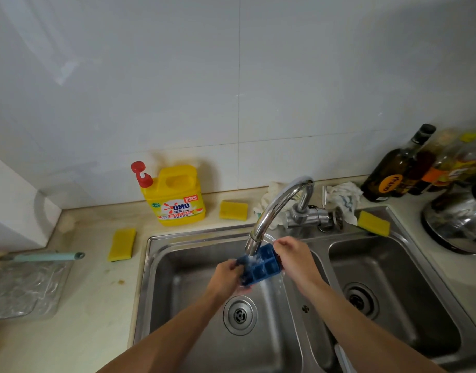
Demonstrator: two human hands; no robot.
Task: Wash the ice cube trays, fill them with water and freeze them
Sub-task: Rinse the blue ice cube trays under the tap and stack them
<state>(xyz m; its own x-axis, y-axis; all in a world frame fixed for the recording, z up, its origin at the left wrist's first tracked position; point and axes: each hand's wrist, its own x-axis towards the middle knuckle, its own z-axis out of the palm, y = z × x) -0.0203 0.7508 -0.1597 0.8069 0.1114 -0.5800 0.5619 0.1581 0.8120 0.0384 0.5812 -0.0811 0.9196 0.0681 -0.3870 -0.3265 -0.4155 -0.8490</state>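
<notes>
The blue ice cube tray (261, 266) is over the left bowl of the sink (161, 292), right under the running tap (271, 211). The left hand (227, 274) curls its fingers round the tray's edge at 8 o'clock, and the right hand (293, 255) pinches its edge at 3 o'clock. A yellow soap bottle (177, 196) stands on the counter (96, 305) at 11 o'clock.

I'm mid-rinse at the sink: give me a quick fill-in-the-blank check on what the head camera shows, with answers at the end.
1. The left hand and right hand grip a ____ ice cube tray under the faucet.
2. Of the two basins of the sink, the tray is over the ____ one.
3. The yellow detergent jug has a ____ pump top.
Missing words: blue; left; red.
</notes>
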